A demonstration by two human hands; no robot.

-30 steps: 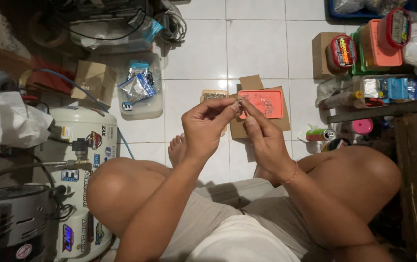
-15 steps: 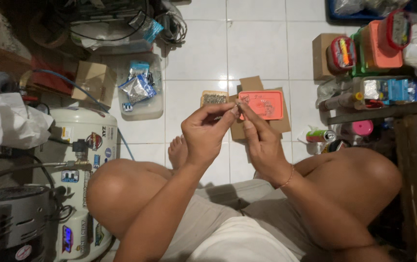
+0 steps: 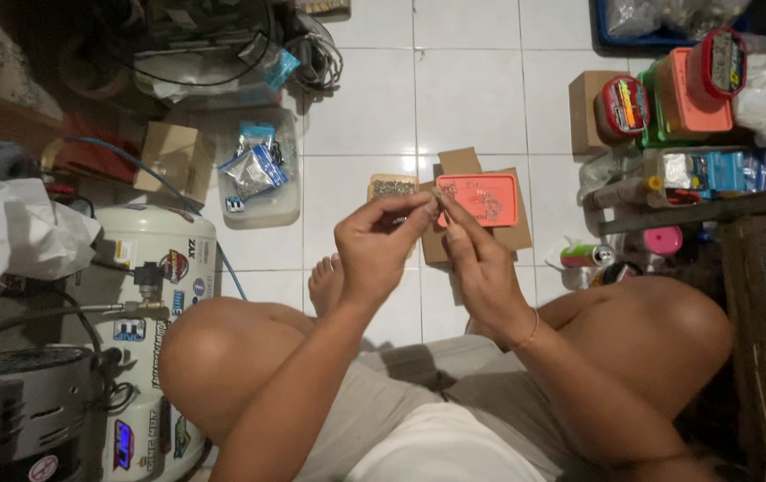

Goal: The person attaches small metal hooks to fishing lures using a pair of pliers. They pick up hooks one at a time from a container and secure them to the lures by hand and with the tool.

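I sit cross-legged on a white tiled floor. My left hand (image 3: 381, 243) and my right hand (image 3: 476, 259) meet in front of me, fingertips pinched together on a very small thing that I cannot make out. Just beyond the fingertips lies an orange lidded box (image 3: 481, 198) on a brown cardboard box (image 3: 515, 236). To its left sits a small open box of tiny metal parts (image 3: 392, 188). My bare foot (image 3: 325, 284) shows below my left hand.
A white air compressor tank (image 3: 155, 268) with a blue hose stands at the left. A clear plastic tub of small bags (image 3: 258, 174) sits behind it. Stacked orange, green and red containers (image 3: 686, 89) and a dark shelf edge (image 3: 704, 210) crowd the right.
Both hands stay pinched together in the same place; the fingers have shifted only slightly.
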